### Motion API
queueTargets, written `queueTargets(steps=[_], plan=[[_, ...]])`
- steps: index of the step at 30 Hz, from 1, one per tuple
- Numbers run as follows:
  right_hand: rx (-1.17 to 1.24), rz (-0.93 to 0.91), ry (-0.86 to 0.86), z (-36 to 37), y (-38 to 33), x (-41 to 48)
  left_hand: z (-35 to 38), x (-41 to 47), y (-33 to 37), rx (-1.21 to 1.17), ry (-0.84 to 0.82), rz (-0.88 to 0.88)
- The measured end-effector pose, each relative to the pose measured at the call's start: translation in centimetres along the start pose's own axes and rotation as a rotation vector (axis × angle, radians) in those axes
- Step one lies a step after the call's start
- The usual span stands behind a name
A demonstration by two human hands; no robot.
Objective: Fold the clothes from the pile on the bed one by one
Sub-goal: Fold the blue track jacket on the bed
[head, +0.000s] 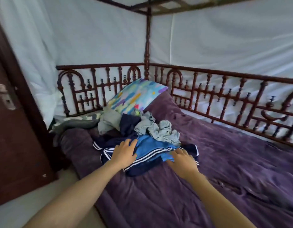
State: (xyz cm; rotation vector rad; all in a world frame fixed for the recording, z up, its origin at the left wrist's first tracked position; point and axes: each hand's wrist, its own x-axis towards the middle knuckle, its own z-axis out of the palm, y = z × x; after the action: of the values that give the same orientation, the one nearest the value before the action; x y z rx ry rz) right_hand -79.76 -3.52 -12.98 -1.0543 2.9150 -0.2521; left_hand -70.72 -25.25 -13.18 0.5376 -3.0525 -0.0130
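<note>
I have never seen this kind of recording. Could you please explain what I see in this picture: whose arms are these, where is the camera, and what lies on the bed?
There is no machine here. A person wears one camera on the head. It looks forward and down, so the two bare arms are that person's own. The left hand lies flat on a navy garment with white stripes. The right hand rests on the same garment, beside a blue cloth; whether it pinches anything is too blurred to tell. Behind them lie crumpled grey clothes, all on a purple blanket. A colourful pillow leans against the wooden railing.
</note>
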Motion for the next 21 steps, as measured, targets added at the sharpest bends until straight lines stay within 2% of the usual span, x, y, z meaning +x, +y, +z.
queueTargets(steps=[9, 13, 21], plan=[[-0.013, 0.013, -0.074, 2.7, -10.6, 6.5, -0.2, 1.8, -13.6, -0.053, 0.082, 0.004], [-0.007, 0.031, -0.118, 4.7, -14.5, 8.1, 1.1, 2.3, -18.2, -0.094, 0.049, -0.002], [0.016, 0.025, -0.233, 8.2, -16.5, 12.2, 6.3, 2.3, -23.1, -0.203, -0.05, -0.081]])
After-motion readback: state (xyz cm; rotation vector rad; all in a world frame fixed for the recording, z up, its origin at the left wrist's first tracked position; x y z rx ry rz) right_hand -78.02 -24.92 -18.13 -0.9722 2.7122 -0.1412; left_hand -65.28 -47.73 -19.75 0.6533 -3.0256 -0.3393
